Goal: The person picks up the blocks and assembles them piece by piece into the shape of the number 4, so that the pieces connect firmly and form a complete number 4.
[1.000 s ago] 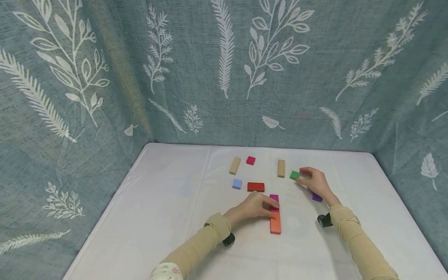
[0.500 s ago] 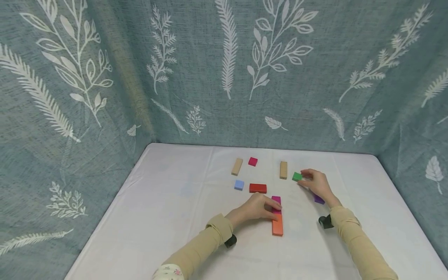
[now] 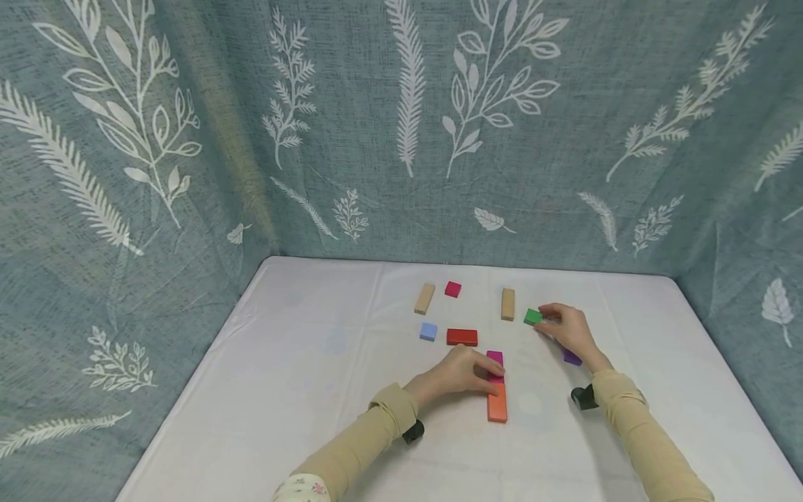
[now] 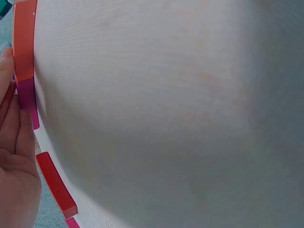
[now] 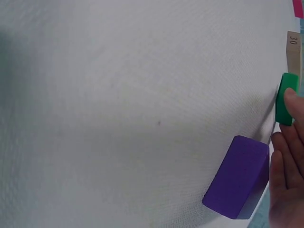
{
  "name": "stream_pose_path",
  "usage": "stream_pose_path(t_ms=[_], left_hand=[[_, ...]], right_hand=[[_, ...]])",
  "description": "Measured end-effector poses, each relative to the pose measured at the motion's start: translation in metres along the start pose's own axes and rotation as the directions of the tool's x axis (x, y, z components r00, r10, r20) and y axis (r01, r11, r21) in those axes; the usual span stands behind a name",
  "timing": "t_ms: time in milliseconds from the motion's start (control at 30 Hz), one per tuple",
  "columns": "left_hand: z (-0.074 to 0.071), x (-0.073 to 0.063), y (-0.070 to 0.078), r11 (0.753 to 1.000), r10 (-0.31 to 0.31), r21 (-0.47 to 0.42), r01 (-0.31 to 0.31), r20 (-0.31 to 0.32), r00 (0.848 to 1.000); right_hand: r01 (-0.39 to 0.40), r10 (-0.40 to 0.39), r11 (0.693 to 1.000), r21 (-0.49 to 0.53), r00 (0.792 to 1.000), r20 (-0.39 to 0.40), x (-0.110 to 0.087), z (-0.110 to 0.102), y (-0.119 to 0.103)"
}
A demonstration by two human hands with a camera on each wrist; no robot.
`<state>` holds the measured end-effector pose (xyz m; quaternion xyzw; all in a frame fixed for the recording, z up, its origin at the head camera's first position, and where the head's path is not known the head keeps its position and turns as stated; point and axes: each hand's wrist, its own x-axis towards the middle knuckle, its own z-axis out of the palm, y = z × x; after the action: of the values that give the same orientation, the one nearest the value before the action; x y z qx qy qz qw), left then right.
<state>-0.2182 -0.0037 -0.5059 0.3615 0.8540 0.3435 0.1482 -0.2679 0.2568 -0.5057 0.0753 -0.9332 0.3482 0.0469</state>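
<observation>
- Left hand (image 3: 456,369), fingers a bit bent, reaches over the pink block (image 3: 495,357) and orange block (image 3: 497,410); I can't tell if it grips.
- Right hand (image 3: 569,331) pinches the green block (image 3: 532,317) between thumb and finger.
- All three blocks are on the desk (image 3: 314,348).

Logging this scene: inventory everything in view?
tan blocks: 2, tan, far side
crimson block: 1, crimson, between those
red block: 1, red, mid-table
blue block: 1, light blue, left of red
magenta block: 1, magenta, nearer than red
orange block: 1, orange, abutting magenta
green block: 1, green, right of tan
purple block: 1, purple, rightmost
tabletop: 1, white, under blocks
curtain: 1, teal-and-white, behind
cameras: 2, dark, under wrists
sleeves: 2, tan, forearms
left hand: 1, bare, at magenta, orange
right hand: 1, bare, at green
</observation>
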Motion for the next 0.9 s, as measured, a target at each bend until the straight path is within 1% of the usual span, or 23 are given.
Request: stream_pose_path(t_ms=[167, 300, 533, 733, 900], left_hand=[[-0.001, 0.000, -0.001, 1.000, 0.013, 0.002, -0.013, -0.004, 1.000], [-0.001, 0.000, -0.001, 1.000, 0.019, 0.007, -0.019, -0.006, 1.000], [-0.001, 0.000, -0.001, 0.999, 0.031, 0.016, -0.031, -0.013, 0.999], [-0.001, 0.000, -0.001, 1.000, 0.026, 0.008, -0.026, -0.009, 1.000], [0.000, 0.000, -0.001, 1.000, 0.021, 0.002, -0.021, -0.005, 1.000]], right_hand=[[-0.019, 0.018, 1.000, 0.013, 1.000, 0.014, 0.000, -0.002, 0.000], [-0.018, 0.017, 0.999, 0.030, 1.000, 0.022, 0.001, -0.004, -0.002], [0.018, -0.018, 1.000, 0.026, 1.000, 0.001, 0.001, -0.010, -0.006], [0.064, -0.062, 0.997, 0.049, 0.997, -0.035, 0.002, -0.016, -0.010], [0.087, -0.084, 0.993, 0.074, 0.996, -0.041, 0.005, -0.023, -0.019]])
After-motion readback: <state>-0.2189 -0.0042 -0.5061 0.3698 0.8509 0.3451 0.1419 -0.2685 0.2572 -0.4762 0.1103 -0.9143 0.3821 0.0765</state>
